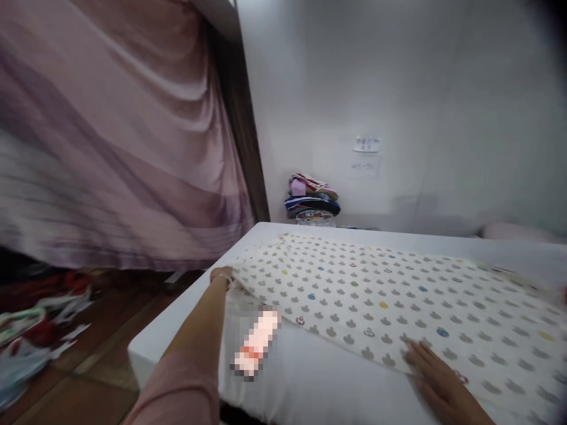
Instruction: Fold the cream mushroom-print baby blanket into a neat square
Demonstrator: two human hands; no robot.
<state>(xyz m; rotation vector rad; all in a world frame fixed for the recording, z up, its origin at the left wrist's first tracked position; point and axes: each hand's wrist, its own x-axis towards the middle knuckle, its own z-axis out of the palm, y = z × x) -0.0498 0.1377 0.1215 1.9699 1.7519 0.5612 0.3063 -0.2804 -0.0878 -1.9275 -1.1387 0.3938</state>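
White table edge [177,307] (bare).

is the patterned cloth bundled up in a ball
No, the patterned cloth lies spread out over the white table, with the left hand at its edge.

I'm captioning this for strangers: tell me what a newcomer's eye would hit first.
Probably the pale patterned cloth spread across the white table, the left hand at its left end and the right hand at its near edge. Next, the pink drape hanging at left, then the colourful stack beyond the table's far edge.
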